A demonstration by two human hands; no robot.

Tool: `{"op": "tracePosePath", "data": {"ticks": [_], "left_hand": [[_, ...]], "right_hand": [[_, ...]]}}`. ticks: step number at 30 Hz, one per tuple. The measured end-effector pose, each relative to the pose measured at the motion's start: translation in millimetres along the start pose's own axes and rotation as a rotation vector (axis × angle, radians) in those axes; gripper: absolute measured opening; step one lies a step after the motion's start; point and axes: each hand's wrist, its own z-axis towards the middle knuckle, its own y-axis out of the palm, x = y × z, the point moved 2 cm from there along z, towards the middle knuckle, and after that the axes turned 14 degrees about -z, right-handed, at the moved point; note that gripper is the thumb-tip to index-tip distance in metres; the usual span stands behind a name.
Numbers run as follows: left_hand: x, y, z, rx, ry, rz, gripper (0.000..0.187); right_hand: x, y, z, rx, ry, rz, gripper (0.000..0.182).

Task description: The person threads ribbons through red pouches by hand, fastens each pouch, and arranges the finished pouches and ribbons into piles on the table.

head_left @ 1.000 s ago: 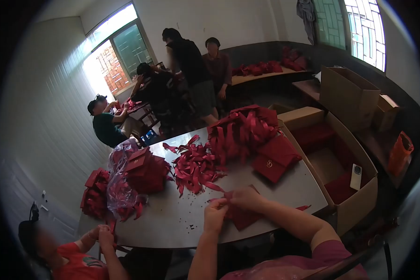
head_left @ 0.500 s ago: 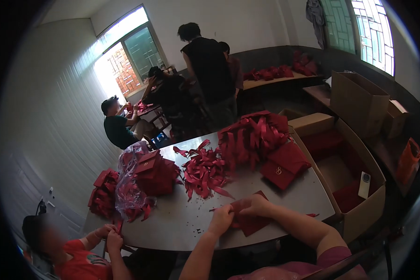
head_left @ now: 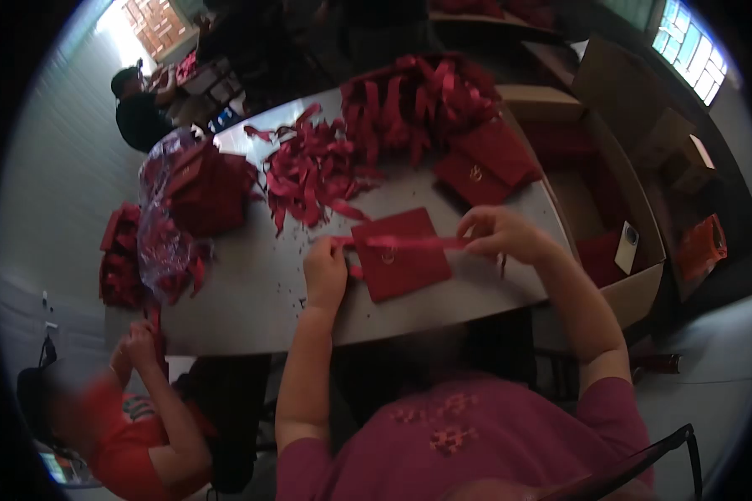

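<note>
A flat square red pouch [head_left: 409,280] with a gold emblem lies on the table in front of me. A red ribbon [head_left: 426,243] stretches sideways across its face. At the pouch's left edge, my left hand [head_left: 325,271] is closed on one end of the ribbon. My right hand [head_left: 501,234] pinches the other part, off the right edge and a little above the tabletop. Beyond the pouch spreads a heap of loose red ribbons [head_left: 309,171]. More red pouches with the same emblem [head_left: 485,171] are stacked at the right.
Ribboned red pouches [head_left: 426,104] pile up at the table's back. Others [head_left: 209,196] stand left beside clear plastic wrap [head_left: 163,225]. An open cardboard box [head_left: 652,221] holding a phone [head_left: 627,247] adjoins the table's right edge. A co-worker in red [head_left: 142,417] sits at left.
My view has tipped downward. My hands, earlier close together over the pouch, have moved apart, and the ribbon now runs straight across the pouch, whose emblem shows.
</note>
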Motion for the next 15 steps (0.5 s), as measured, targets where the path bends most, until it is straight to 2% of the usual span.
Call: {"op": "tracePosePath", "data": {"ticks": [4, 6, 7, 8, 10, 11, 13, 14, 15], "left_hand": [[-9, 0, 3, 0.040, -0.067, -0.058, 0.010], [-8, -1, 5, 0.041, -0.103, -0.037, 0.011], [-8, 0, 6, 0.038, -0.111, -0.032, 0.011], [-8, 0, 6, 0.031, -0.115, -0.030, 0.010], [-8, 0, 6, 0.022, -0.126, -0.020, 0.009], [-7, -1, 6, 0.008, -0.132, -0.043, 0.008], [0, -2, 5, -0.012, -0.142, -0.058, 0.008], [7, -4, 5, 0.072, -0.157, -0.159, 0.008], [13, -7, 5, 0.156, -0.170, -0.261, 0.009]], "right_hand": [[17, -23, -22, 0.077, -0.046, 0.156, 0.016], [22, -33, -29, 0.177, -0.029, 0.352, 0.012], [26, -41, -29, 0.159, -0.096, 0.498, 0.018], [29, -42, -26, 0.152, -0.090, 0.503, 0.018], [14, -40, -22, 0.240, -0.339, 0.739, 0.027], [9, -37, -17, 0.289, -0.381, 0.776, 0.032], [13, -31, 4, 0.293, -0.393, 0.757, 0.030], [12, -26, 13, 0.301, -0.410, 0.729, 0.029], [1, -16, 18, 0.386, -0.232, 0.539, 0.022]]}}
